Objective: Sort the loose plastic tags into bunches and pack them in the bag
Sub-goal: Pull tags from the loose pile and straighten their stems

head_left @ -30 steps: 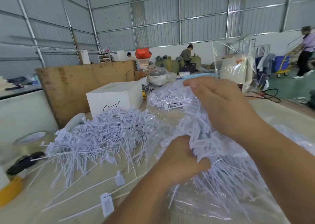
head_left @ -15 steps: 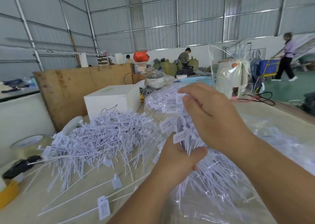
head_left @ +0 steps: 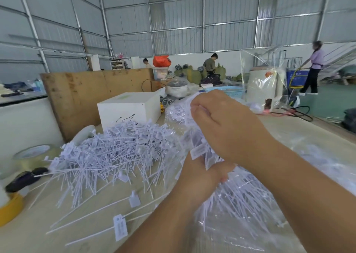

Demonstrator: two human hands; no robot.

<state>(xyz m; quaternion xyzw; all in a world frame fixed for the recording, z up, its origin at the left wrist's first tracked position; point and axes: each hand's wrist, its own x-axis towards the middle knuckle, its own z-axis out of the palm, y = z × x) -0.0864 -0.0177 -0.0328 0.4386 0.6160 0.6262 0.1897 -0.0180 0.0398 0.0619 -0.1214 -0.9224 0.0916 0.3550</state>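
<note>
Roughly midway, by the look of it: the left hand (head_left: 200, 177) is curled round a bunch of tags (head_left: 200, 146) at its neck, with the flat label ends fanned above the fist and the thin tails spraying out below and to the right of it. The right hand (head_left: 225, 125) sits just above and beyond the left, its fingers bent and pinched on the label ends, seemingly squaring them up or on the clear film around them; which of the two cannot be told, since the knuckles hide the fingertips. A clear bag (head_left: 240, 210) lies under and around both hands, crumpled, and many tags already show through it beneath the right forearm, so part of the packing seems done. Well to the left of the left hand a big loose heap of tags (head_left: 107, 154) still lies unsorted on the table (head_left: 28, 233), and a few single tags (head_left: 120, 227) are scattered nearer, below that wrist. Judging from the size of that heap, plenty of bunching and packing remains, and the bag's mouth is not yet closed as far as can be seen.
</note>
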